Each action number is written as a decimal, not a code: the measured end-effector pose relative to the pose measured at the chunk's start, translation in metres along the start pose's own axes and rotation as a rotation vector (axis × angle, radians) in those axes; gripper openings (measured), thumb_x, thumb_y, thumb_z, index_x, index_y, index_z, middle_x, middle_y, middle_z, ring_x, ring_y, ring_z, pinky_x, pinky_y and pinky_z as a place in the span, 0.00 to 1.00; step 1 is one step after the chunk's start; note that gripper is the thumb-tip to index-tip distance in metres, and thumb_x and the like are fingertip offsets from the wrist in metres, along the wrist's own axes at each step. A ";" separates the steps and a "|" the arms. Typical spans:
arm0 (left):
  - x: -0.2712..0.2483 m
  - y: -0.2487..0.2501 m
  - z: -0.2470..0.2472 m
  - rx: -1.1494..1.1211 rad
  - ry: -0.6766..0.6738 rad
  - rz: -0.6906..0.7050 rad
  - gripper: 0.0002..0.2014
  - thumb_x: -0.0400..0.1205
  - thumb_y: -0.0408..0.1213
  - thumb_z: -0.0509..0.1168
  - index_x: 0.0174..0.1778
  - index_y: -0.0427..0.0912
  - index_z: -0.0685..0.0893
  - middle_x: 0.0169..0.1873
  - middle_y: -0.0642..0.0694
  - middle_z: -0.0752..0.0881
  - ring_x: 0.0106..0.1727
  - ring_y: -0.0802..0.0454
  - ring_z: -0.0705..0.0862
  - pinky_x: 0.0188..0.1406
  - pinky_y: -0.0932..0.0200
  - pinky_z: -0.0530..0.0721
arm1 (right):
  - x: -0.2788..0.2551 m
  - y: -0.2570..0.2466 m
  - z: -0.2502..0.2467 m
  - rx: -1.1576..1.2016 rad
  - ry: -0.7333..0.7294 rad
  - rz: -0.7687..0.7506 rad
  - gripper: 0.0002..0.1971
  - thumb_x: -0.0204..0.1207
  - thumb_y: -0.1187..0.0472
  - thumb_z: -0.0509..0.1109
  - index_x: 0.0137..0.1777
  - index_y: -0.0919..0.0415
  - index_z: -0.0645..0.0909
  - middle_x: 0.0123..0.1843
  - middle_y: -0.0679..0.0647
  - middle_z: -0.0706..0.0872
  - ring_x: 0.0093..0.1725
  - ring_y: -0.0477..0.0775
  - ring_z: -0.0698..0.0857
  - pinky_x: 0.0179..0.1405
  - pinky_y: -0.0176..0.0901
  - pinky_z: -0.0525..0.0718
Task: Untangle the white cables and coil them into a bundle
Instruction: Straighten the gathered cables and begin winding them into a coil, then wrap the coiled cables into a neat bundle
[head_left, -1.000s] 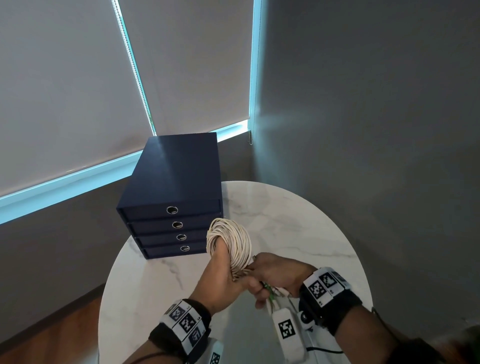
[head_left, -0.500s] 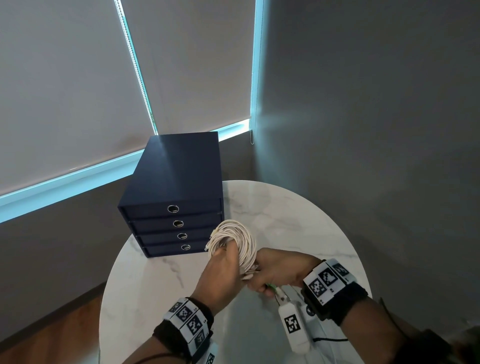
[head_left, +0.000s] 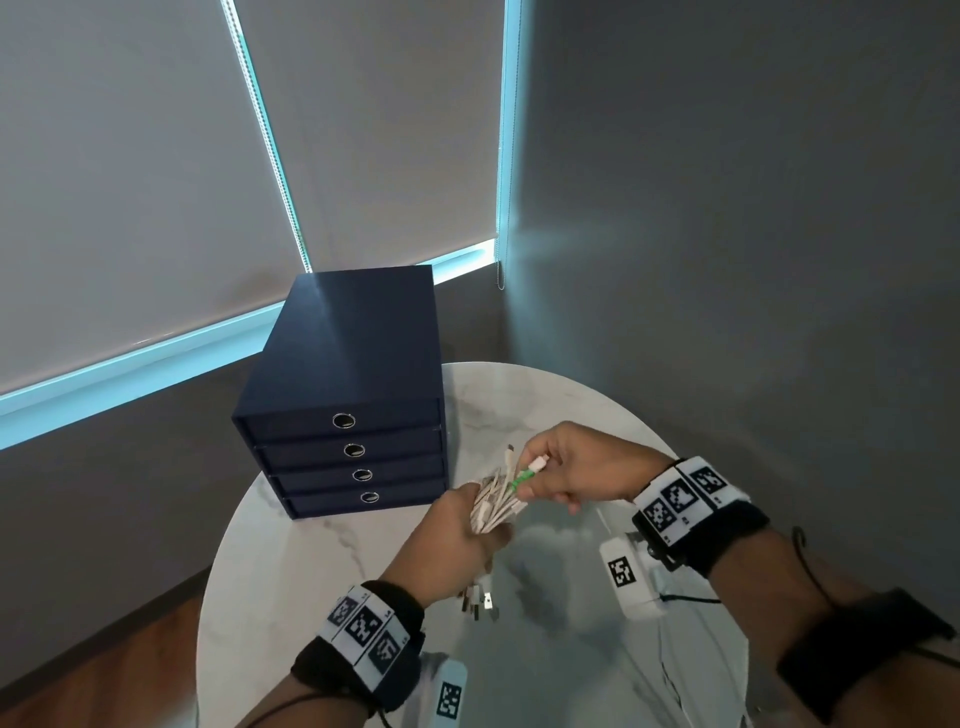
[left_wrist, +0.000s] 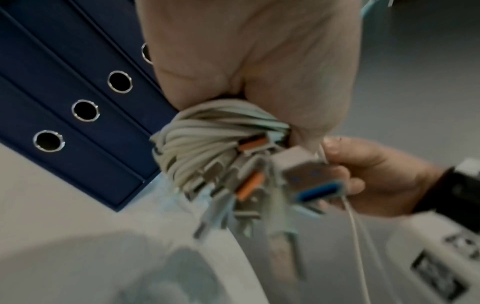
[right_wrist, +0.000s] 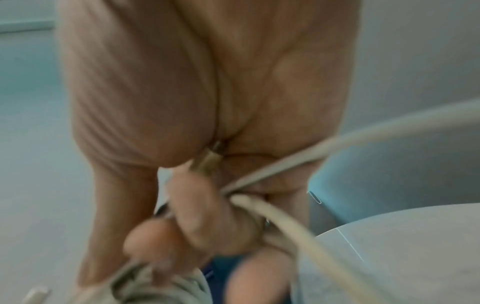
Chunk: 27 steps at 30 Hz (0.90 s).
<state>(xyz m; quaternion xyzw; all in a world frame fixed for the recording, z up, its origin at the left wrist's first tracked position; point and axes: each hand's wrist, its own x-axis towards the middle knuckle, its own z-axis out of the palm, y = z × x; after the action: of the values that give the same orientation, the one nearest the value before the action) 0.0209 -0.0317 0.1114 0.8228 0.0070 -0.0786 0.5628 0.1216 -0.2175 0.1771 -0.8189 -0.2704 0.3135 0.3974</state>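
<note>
A bundle of white cables (head_left: 493, 506) is held above the round marble table (head_left: 571, 415). My left hand (head_left: 457, 535) grips the coiled bundle (left_wrist: 207, 139) in its fist, and several plugs (head_left: 480, 605) with orange and blue inserts (left_wrist: 250, 185) hang below it. My right hand (head_left: 576, 470) pinches cable ends with a white and green plug (head_left: 527, 470) just right of the bundle. In the right wrist view the fingers (right_wrist: 197, 205) curl round a cable (right_wrist: 272, 214) and a plug (right_wrist: 209, 161); that view is blurred.
A dark blue drawer box (head_left: 345, 400) with several ringed pull holes stands on the table's far left, close behind the hands. Grey walls and window blinds close the corner behind. The table's edge (head_left: 208, 597) drops to a wooden floor on the left.
The bundle has turned: its loop no longer stands above my left hand. My right hand has risen and moved right, pulling the plug ends up out of the bundle.
</note>
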 end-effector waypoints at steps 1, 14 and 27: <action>-0.001 0.004 -0.001 -0.051 -0.015 0.000 0.04 0.81 0.37 0.70 0.46 0.44 0.81 0.27 0.43 0.84 0.26 0.47 0.83 0.24 0.52 0.79 | 0.002 0.002 0.000 0.018 0.047 -0.023 0.04 0.74 0.57 0.78 0.44 0.53 0.87 0.23 0.46 0.80 0.24 0.49 0.73 0.23 0.39 0.74; -0.008 0.025 0.008 -0.937 -0.098 -0.273 0.10 0.76 0.30 0.71 0.29 0.42 0.84 0.22 0.48 0.69 0.22 0.53 0.71 0.38 0.53 0.78 | 0.008 0.032 0.003 0.458 0.101 -0.146 0.08 0.78 0.61 0.71 0.51 0.63 0.89 0.27 0.52 0.72 0.23 0.46 0.65 0.24 0.39 0.65; 0.004 0.038 -0.016 -1.405 -0.129 -0.340 0.06 0.82 0.32 0.61 0.40 0.37 0.78 0.19 0.54 0.70 0.17 0.61 0.72 0.21 0.63 0.82 | 0.024 0.058 0.069 0.457 0.450 -0.118 0.17 0.88 0.58 0.58 0.46 0.66 0.84 0.21 0.50 0.74 0.19 0.44 0.69 0.18 0.35 0.68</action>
<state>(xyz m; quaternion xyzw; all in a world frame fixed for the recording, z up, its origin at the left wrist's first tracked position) 0.0311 -0.0309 0.1514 0.2480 0.1504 -0.1904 0.9379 0.0984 -0.1988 0.0887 -0.7403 -0.1454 0.1537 0.6381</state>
